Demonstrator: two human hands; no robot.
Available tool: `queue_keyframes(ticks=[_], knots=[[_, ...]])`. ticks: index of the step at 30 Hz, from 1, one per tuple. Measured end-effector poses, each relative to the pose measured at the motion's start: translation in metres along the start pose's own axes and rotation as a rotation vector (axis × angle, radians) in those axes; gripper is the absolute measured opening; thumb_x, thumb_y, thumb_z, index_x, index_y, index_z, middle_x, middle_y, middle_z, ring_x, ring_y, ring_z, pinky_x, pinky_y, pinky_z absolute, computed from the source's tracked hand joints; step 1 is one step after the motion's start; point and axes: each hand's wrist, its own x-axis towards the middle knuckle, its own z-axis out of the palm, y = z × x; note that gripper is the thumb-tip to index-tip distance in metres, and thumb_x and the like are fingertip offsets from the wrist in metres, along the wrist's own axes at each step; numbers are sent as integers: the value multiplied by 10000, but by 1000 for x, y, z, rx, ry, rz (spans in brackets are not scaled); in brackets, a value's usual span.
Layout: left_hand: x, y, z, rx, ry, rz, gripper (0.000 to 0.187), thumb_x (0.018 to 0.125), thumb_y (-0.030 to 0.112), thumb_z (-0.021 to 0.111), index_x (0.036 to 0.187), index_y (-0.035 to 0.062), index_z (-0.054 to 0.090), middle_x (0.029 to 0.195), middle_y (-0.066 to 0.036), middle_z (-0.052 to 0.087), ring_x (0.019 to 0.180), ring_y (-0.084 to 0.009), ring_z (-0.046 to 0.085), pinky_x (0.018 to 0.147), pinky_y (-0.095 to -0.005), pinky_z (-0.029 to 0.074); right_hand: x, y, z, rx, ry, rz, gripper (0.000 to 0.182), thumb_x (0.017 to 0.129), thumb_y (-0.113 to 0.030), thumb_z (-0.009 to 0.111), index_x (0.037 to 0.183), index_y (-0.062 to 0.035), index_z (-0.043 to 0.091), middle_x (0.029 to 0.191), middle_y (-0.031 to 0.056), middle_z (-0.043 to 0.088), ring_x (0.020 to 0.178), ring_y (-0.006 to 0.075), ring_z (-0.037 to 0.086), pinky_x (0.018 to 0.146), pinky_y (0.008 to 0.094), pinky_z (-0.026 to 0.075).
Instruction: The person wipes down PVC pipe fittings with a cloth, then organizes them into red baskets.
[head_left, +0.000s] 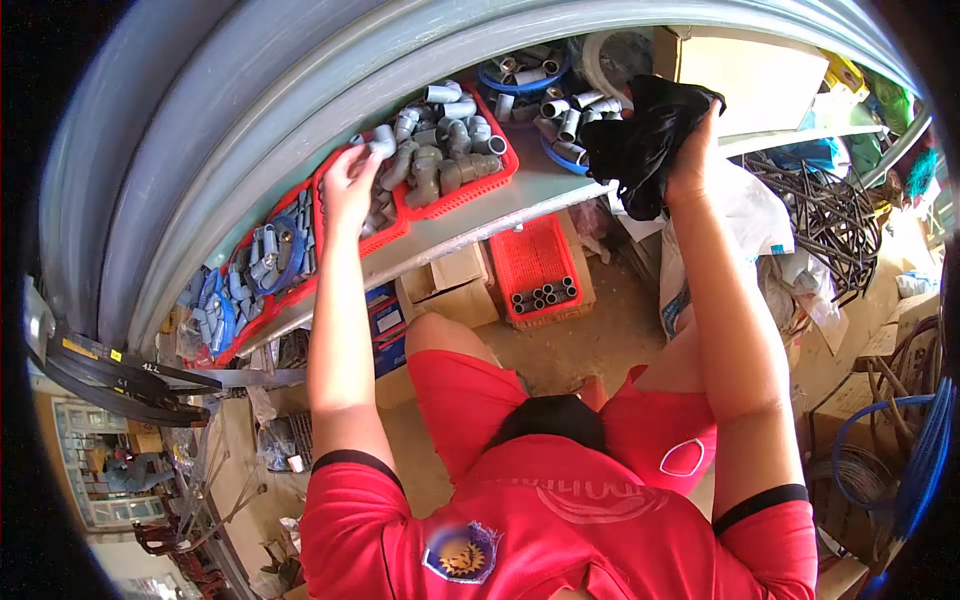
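Over the red baskets on the shelf, my left hand (347, 190) has its fingertips closed on a grey plastic pipe elbow (382, 142). Beside it, a red basket (470, 196) is heaped with grey pipe elbows (425, 172). My right hand (697, 152), held up at the right, grips a crumpled black plastic bag (645, 135). The bag hangs in front of the shelf, close to a blue basket (562, 158) of short grey fittings. Whether anything lies inside the bag is hidden.
More grey fittings fill a blue tray (222, 320) at the left. Below the shelf are a red crate (528, 252) with short pipe pieces and a cardboard box (455, 285). Dark bent rods (830, 215) pile up at right. Long grey pipes (200, 130) arch overhead.
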Motion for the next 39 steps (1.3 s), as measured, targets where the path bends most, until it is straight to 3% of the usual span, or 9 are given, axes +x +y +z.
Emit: queue_keyframes(ticks=[5,14,15,18,22,25,28,33,39], knots=[[25,-9,48,394,-49,241,379,863,280,773,1081,-25,717,1114,-185,699,1094,-319,647,978,-388,485,-4,3,9,-30,45,8,928,904,-837,316,1349,-61,563,1185,157,681,1011,348,667,927,496,542],[8,20,66,808,-101,336,360,729,322,863,977,86,752,1213,-125,675,1152,-318,618,1001,-425,475,-1,-6,4,-93,44,-40,886,936,-803,282,1346,-72,569,1172,147,679,946,324,670,879,472,551],[5,30,63,855,-119,356,370,790,338,825,1046,87,737,1221,-118,678,1152,-331,623,997,-430,476,-1,-7,4,-78,46,-33,888,936,-805,278,1351,-73,563,1176,148,676,948,325,668,879,476,551],[15,39,51,408,19,127,382,889,320,744,1183,83,685,1231,-129,679,1156,-344,628,1002,-437,471,-2,-13,2,-52,63,-31,895,934,-809,267,1366,-77,545,1191,150,669,960,326,664,879,488,550],[53,-16,-10,721,289,-114,420,982,235,627,1367,74,578,1299,-165,655,1201,-303,617,1028,-405,458,0,-15,-6,-70,61,-63,900,933,-812,259,1379,-80,529,1204,152,665,971,335,664,882,501,551],[63,-83,-34,402,88,-241,468,972,208,641,1416,91,551,1364,-170,619,1275,-279,568,1074,-384,424,1,-18,-8,-98,63,-69,896,934,-810,260,1377,-80,532,1207,154,665,970,345,666,876,504,555],[59,-99,-38,550,-84,-87,476,892,204,725,1346,98,629,1308,-178,653,1243,-279,593,1077,-367,419,1,-21,-8,-119,60,-77,888,938,-805,264,1371,-79,539,1210,157,664,964,351,668,866,503,559],[65,-126,-41,650,-69,-88,478,798,97,776,1262,114,664,1200,-119,714,1134,-263,666,1002,-378,486,0,-23,-7,-158,93,-62,956,927,-822,236,1364,-34,556,1192,169,680,982,310,669,870,475,571],[64,-117,-46,635,-55,-133,491,809,47,767,1280,60,631,1176,-144,716,1108,-248,670,967,-366,499,2,-24,-11,-126,85,-30,901,936,-808,271,1357,-63,553,1203,164,662,985,345,659,870,510,558]])
